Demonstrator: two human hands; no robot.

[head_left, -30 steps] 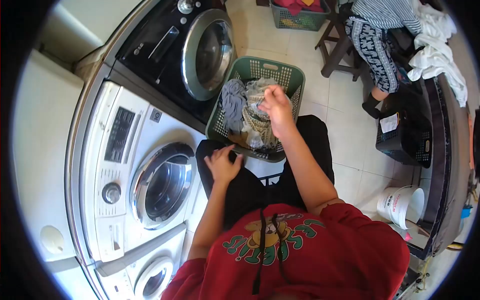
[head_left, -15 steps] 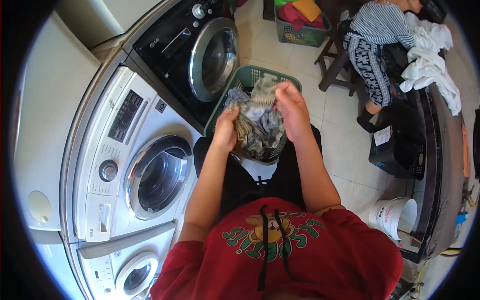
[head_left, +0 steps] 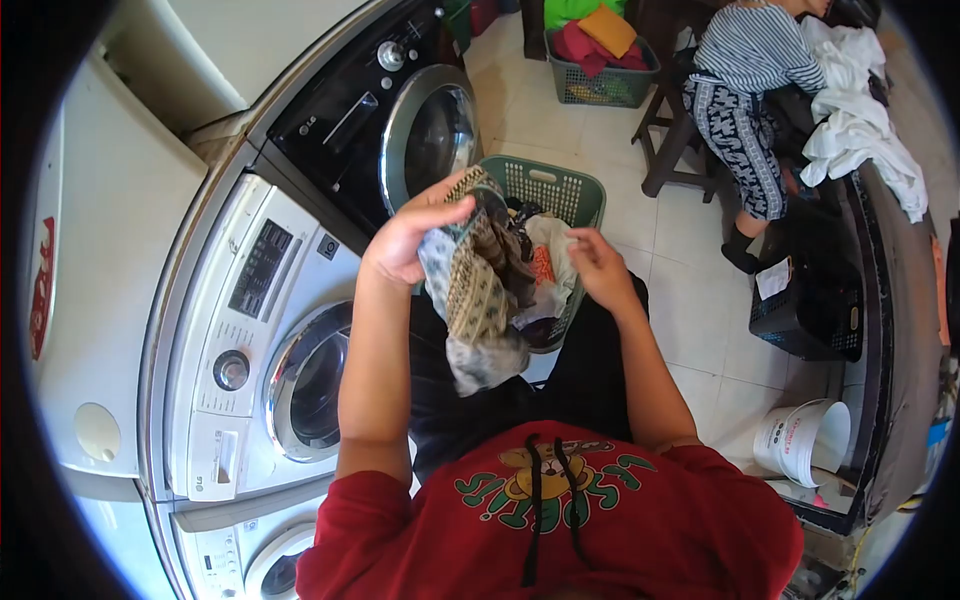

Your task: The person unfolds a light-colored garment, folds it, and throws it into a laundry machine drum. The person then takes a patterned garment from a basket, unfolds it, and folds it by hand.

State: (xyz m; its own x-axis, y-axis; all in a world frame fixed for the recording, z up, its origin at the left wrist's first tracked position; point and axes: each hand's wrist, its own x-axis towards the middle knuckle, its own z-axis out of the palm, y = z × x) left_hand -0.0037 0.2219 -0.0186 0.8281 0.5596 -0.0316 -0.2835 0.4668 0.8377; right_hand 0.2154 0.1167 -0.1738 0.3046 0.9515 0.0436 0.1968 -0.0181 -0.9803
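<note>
My left hand is closed around a bunched patterned garment in beige, grey and brown. The garment hangs down over the near left side of the green laundry basket, its lower end in front of my lap. Above the basket's right side is my right hand, its fingers loosely bent and apart, with nothing seen in them. Beneath it, inside the basket, lie white cloth, a piece with an orange print and darker laundry. The hanging garment hides part of the basket's contents.
A white washing machine and a black one line my left. Ahead stands another laundry basket of bright clothes. To the right are a person in a striped top, a dark stool, a black crate and a white bucket.
My left hand has lifted the patterned garment up and left out of the basket. My right hand has come off the cloth and moved lower, and white and orange pieces now show.
</note>
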